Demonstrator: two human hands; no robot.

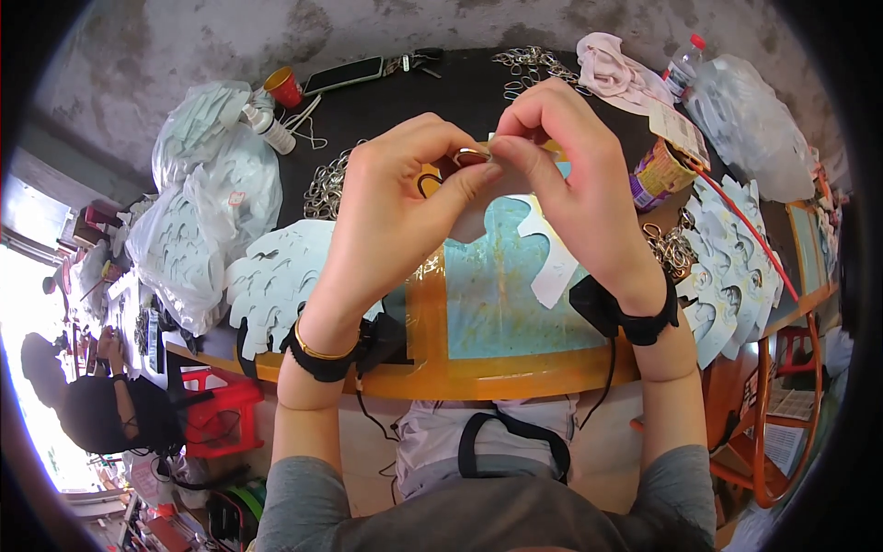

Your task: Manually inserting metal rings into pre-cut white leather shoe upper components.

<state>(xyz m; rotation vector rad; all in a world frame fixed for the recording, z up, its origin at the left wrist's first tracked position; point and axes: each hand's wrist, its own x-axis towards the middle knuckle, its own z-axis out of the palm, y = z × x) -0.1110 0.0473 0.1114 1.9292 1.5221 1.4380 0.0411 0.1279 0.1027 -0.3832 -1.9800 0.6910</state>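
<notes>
My left hand [400, 189] is raised over the table, thumb and forefinger pinching a small shiny metal ring [472, 156]. My right hand [575, 152] meets it from the other side, thumb and forefinger pressed together at the ring's right end. Their fingertips hide part of the ring. Below them a blue-green mat [497, 313] is fixed to the table with yellowish tape. A white curved cut-out piece [555, 271] lies on it, partly behind my right hand.
White cut-outs are heaped left [276, 281] and right [727, 276]. Metal rings lie in piles [326, 189] [671, 248]. Around them are plastic bags [216, 198], a spray bottle [269, 129], a red cup [283, 87], a phone [343, 75], a patterned tub [662, 175] and a pink cloth [616, 74]. Another person [101, 400] sits far left.
</notes>
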